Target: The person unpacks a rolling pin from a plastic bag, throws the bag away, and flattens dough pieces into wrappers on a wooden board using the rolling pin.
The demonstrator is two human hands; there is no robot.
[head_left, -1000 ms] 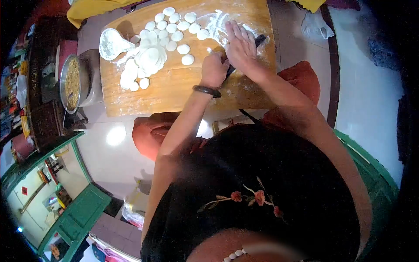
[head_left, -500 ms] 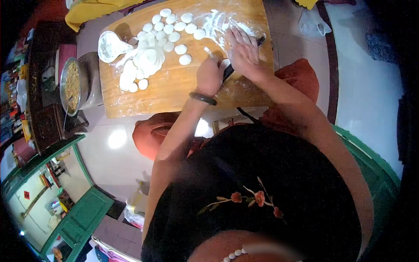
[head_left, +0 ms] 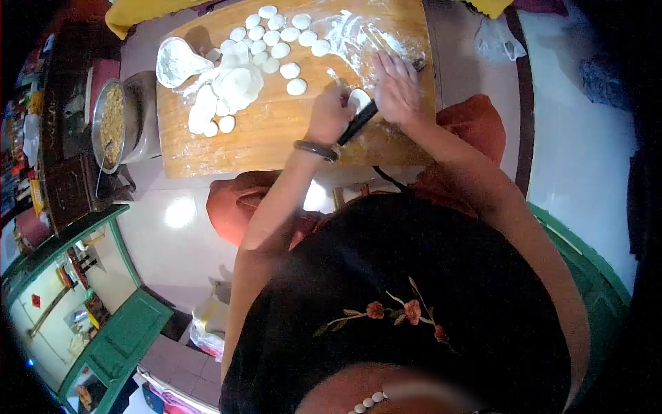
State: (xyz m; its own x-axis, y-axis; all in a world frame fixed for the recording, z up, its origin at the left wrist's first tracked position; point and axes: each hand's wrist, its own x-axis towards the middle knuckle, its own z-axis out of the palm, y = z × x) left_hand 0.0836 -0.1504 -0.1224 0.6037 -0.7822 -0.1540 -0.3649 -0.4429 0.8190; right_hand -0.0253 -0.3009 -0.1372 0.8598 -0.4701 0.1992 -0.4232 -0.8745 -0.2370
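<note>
My left hand point(head_left: 329, 116) has its fingers curled together at the edge of a small dough round point(head_left: 358, 100) on the wooden board point(head_left: 276, 141). My right hand point(head_left: 398, 90) lies with its fingers stretched out over a dark rolling pin point(head_left: 358, 124), whose two ends show on either side of the palm. The dough round is beside the pin, between my hands. Several small dough discs point(head_left: 296, 87) are spread over the board's upper middle, and flat wrappers point(head_left: 238, 86) are piled to their left. White flour point(head_left: 352, 34) covers the upper right.
A floury white bag point(head_left: 178, 63) sits on the board's left part. Left of the board stands a metal bowl of filling point(head_left: 112, 124) with a utensil in it. A clear plastic bag point(head_left: 498, 41) is to the right. My knees are under the board's near edge.
My right hand and the rolling pin have come down toward me, uncovering more of the dough round. My left hand has shifted slightly beside it.
</note>
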